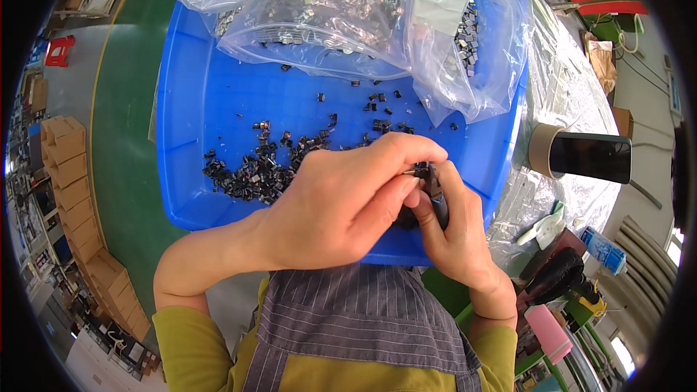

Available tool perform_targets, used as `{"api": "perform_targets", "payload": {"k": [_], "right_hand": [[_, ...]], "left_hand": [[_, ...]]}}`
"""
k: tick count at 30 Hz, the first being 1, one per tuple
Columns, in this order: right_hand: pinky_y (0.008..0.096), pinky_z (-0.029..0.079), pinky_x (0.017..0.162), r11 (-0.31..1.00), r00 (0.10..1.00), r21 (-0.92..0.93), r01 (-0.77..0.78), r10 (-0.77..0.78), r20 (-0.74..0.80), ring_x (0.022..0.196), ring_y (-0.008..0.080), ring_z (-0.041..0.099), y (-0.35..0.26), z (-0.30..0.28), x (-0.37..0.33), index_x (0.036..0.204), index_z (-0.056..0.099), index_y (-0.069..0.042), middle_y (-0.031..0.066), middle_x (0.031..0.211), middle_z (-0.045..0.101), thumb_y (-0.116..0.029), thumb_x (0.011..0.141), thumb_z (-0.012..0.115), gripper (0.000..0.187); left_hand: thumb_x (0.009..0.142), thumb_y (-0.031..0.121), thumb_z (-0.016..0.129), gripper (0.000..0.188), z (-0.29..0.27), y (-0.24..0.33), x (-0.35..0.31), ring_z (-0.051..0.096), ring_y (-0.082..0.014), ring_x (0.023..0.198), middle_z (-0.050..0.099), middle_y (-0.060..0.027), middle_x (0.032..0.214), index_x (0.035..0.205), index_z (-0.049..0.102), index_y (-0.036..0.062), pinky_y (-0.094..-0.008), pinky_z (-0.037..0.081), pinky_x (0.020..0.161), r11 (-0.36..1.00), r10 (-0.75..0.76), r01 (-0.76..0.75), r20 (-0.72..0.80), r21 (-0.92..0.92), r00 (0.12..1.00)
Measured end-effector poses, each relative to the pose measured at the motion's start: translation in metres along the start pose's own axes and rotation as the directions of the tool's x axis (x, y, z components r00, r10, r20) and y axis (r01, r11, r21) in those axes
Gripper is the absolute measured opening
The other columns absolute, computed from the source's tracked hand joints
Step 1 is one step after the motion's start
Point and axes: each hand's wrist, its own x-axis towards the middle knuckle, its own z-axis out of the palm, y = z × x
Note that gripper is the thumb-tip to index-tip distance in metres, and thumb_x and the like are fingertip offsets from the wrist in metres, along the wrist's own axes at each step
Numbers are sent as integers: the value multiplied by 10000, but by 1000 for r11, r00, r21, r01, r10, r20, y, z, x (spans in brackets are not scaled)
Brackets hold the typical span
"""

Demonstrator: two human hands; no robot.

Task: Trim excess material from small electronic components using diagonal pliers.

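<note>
Position references: 12 o'clock is the far edge of the view, away from the wearer.

Workpiece: a small black block-shaped component with a metallic glint (419,172) is located between the two hands, above the near-right part of a blue rectangular plastic tray (164,123). Its far end is partly hidden by fingers.

Left hand (337,199): the grip is together, thumb and forefinger pinching the component. Right hand (459,229): the grip is closed around a dark-handled hand tool with a metallic head (440,207); whether the tool's own jaws are apart cannot be determined.

Surroundings, taken from the hands: at 9 o'clock, a loose heap of small black components (250,174) lies in the tray. At 11 o'clock, a large clear plastic bag (327,14) holds many similar pieces; at 1 o'clock, a second clear plastic bag (508,65) lies open. At 3 o'clock, a black smartphone (592,157) adjoins a tan tape roll (541,150) on the foil-covered surface (555,80).

Handling: the component is judged very light and stiff, its smooth faces probably slippery and any thin edges easily chipped. Take hold by two opposite flat sides, using fingertip pressure only, fingers clear of the tool head
</note>
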Motion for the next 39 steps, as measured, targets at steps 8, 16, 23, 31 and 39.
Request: {"api": "perform_targets", "payload": {"k": [8, 16, 23, 31, 39], "right_hand": [[396, 470, 662, 1000, 1000, -12, 20, -20, 14, 763, 355, 595, -2, -1, 3, 971, 507, -16, 155, 842, 585, -43, 831, 638, 194], [382, 461, 707, 995, 1000, 99, 21, -21, -6, 829, 317, 578, -3, -2, 4, 1043, 517, -20, 158, 917, 568, -106, 864, 635, 230], [394, 448, 763, 996, 1000, 84, 21, -22, 9, 869, 333, 556, -3, -3, 5, 1058, 505, -19, 155, 943, 557, -99, 859, 632, 249], [342, 445, 707, 997, 997, -2, 71, -71, -8, 788, 258, 542, 4, -2, 2, 1014, 494, -23, 125, 880, 557, -66, 860, 618, 202], [396, 450, 662, 1000, 999, -5, 31, -31, -13, 763, 350, 573, 1, 0, -1, 967, 521, -31, 147, 846, 576, -31, 789, 667, 230]], "left_hand": [[904, -43, 422, 300, -2, 0, -3, 583, -71, 533, 665, -91, 796, 1193, 501, -23, -194, 444, 482, 987, -71, 75, 32, -144, 997], [920, -8, 467, 358, 5, -2, -6, 571, -80, 551, 667, -75, 831, 1270, 392, 4, -210, 455, 484, 965, -92, 84, -24, -248, 995], [921, -9, 460, 308, 4, 3, -2, 565, -76, 531, 668, -76, 821, 1228, 435, -1, -197, 441, 470, 943, -161, 147, -22, -300, 987], [942, 3, 415, 292, -1, 2, -3, 561, -75, 550, 650, -141, 855, 1231, 416, -41, -185, 450, 515, 968, -109, 114, 34, -223, 993], [931, -12, 397, 288, 2, 1, -4, 566, -68, 532, 649, -135, 834, 1212, 456, -36, -185, 447, 483, 977, -68, 73, 33, -202, 997]]}}
